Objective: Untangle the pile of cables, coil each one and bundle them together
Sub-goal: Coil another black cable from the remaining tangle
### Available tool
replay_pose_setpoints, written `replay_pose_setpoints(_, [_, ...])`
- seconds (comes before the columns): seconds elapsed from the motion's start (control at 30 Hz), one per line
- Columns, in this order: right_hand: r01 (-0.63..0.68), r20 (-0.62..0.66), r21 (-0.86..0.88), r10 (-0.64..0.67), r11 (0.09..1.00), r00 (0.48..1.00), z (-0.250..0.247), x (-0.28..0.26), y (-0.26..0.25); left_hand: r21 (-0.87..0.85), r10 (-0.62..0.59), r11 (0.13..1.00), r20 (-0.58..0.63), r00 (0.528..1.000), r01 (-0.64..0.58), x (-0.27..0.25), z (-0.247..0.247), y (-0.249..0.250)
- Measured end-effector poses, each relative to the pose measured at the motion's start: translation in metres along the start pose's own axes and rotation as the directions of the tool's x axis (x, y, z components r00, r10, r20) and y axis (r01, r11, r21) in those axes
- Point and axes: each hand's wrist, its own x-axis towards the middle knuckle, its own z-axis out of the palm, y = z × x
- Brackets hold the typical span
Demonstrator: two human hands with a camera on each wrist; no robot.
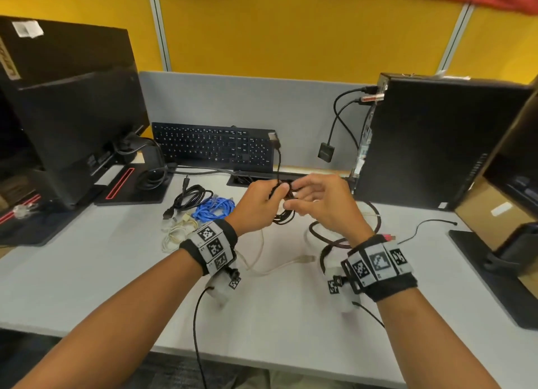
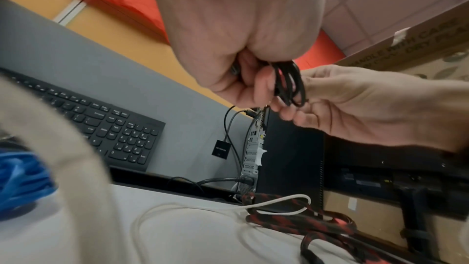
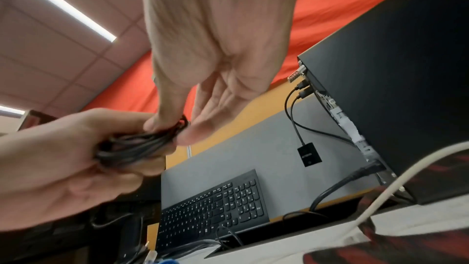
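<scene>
black cable bundle held between both hands above the desk

my left hand (image 1: 256,206) is clenched around a bunch of thin black cable loops (image 2: 289,85), the fingers curled over the strands. my right hand (image 1: 323,204) meets it from the other side: its thumb and forefinger pinch the end of the same loops, while the other fingers (image 3: 215,99) stay stretched out and loose. the bundle hangs in the air between the hands, above the back half of the pale grey desk (image 1: 276,316), with a few loops drooping below my left hand.

on the desk under my right wrist lies a thick red-and-black braided cable (image 2: 327,222), crossed by a thin cream-white cable (image 1: 279,268). to the left of my left hand sit a coiled black cable (image 1: 190,198), a heap of bright blue cable (image 1: 215,208) and a small pile of white cable (image 1: 174,231), close together. behind them a black keyboard (image 1: 212,147) leans against the grey partition, and a black computer tower (image 1: 431,144) stands to the right.
</scene>
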Motion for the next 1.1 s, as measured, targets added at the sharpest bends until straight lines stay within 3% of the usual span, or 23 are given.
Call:
replay_pose_setpoints(0.1, [0.077,-0.139,0.044,-0.07,0.996,0.988,0.011,-0.001,0.002,-0.195,-0.187,0.965,-0.042,0.981,0.176,0.001,-0.001,0.002])
replay_pose_setpoints(0.2, [0.05,-0.222,0.215,-0.001,0.975,0.975,0.019,-0.002,0.002,-0.341,-0.233,0.923,-0.119,0.965,0.181,0.006,-0.005,0.006])
replay_pose_setpoints(0.27, [-0.077,-0.167,0.434,0.164,0.898,0.972,0.025,-0.003,0.002,-0.305,-0.21,0.943,-0.227,0.951,0.136,0.012,-0.009,0.009])
replay_pose_setpoints(0.33, [-0.236,-0.017,0.607,0.31,0.759,0.951,0.032,-0.004,0.0,-0.223,-0.179,0.968,-0.313,0.933,0.111,0.017,-0.012,0.009])
replay_pose_setpoints(0.43, [-0.33,0.101,0.687,0.364,0.648,0.926,0.037,-0.004,0.001,-0.148,-0.165,0.982,-0.335,0.928,0.122,0.018,-0.011,0.005])
replay_pose_setpoints(0.53, [-0.344,0.116,0.69,0.372,0.636,0.921,0.036,-0.006,0.003,-0.27,-0.267,0.944,-0.297,0.917,0.188,0.016,-0.005,0.001])
replay_pose_setpoints(0.7, [-0.309,0.074,0.709,0.368,0.634,0.927,0.044,-0.01,0.005,-0.427,-0.42,0.863,-0.312,0.852,0.269,0.014,0.006,-0.002])
replay_pose_setpoints(0.8, [-0.288,0.061,0.744,0.368,0.604,0.928,0.052,-0.012,0.006,-0.527,-0.446,0.81,-0.269,0.854,0.257,0.016,0.009,0.0])
replay_pose_setpoints(0.87, [-0.31,0.077,0.7,0.364,0.644,0.928,0.053,-0.015,0.008,-0.479,-0.431,0.837,-0.284,0.856,0.263,0.017,0.007,-0.001])
replay_pose_setpoints(0.93, [-0.319,0.083,0.592,0.338,0.74,0.938,0.051,-0.016,0.008,-0.392,-0.375,0.888,-0.308,0.874,0.243,0.015,0.005,-0.003])
replay_pose_setpoints(1.03, [-0.16,-0.081,0.343,0.199,0.926,0.977,0.043,-0.008,0.001,-0.21,-0.243,0.959,-0.265,0.933,0.19,0.012,0.002,-0.001])
replay_pose_setpoints(1.1, [-0.052,-0.133,0.13,0.069,0.99,0.989,0.036,0.001,-0.004,-0.17,-0.224,0.967,-0.204,0.953,0.191,0.01,0.001,0.003])
